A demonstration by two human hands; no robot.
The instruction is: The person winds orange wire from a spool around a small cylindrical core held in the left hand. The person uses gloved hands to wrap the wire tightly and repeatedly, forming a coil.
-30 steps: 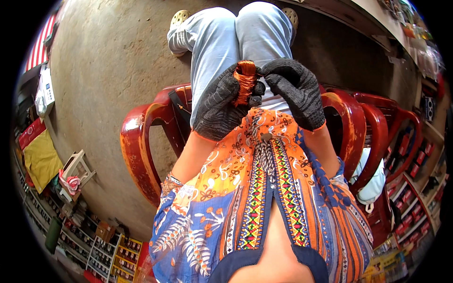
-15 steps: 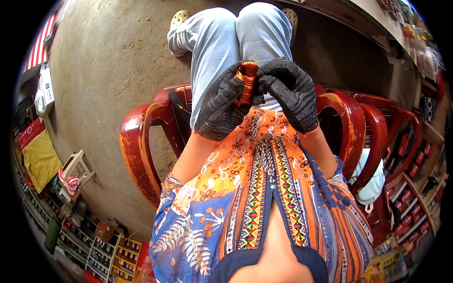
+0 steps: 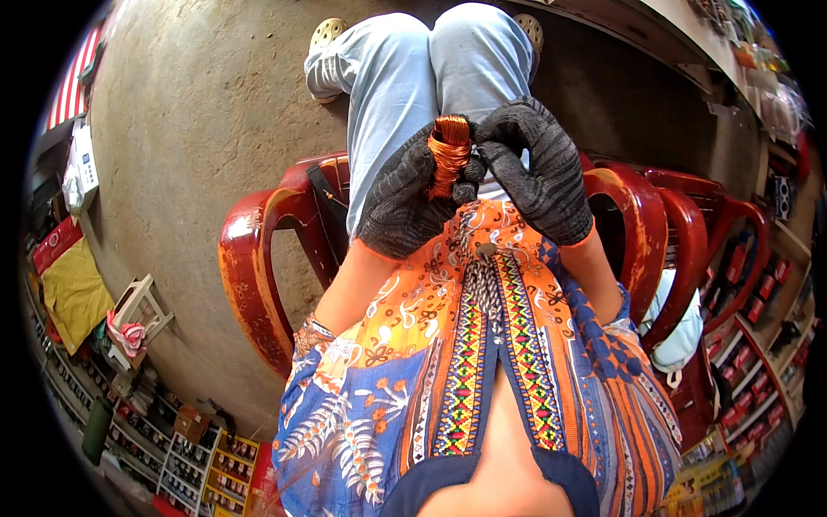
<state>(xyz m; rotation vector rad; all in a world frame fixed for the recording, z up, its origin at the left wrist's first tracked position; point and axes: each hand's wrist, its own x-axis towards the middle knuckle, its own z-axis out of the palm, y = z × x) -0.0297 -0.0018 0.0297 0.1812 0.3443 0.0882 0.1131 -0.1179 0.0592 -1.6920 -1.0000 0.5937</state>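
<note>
A bundle of copper wire [image 3: 450, 157], shiny and orange-brown, stands roughly upright above my lap. My left hand [image 3: 405, 191], in a dark grey knit glove, is closed around its lower part, with the thumb on the left side and fingertips on the right. My right hand [image 3: 541, 168], gloved the same way, is just to the right of the bundle. Its thumb and fingers curl together in a pinch, leaving a small gap in the palm. Whatever lies between those fingertips, perhaps a wire end, is too small to make out.
I sit in a worn red plastic chair [image 3: 250, 258], knees in pale jeans [image 3: 392, 77] below the hands. More red chairs [image 3: 732, 215] stand at the right, one with a light blue bag [image 3: 676, 336]. A small white stool [image 3: 142, 314] and shelves [image 3: 185, 465] are at the left.
My right hand has shifted slightly right and turned, opening a gap within its curled fingers. The wire bundle has tilted a little in my left hand.
</note>
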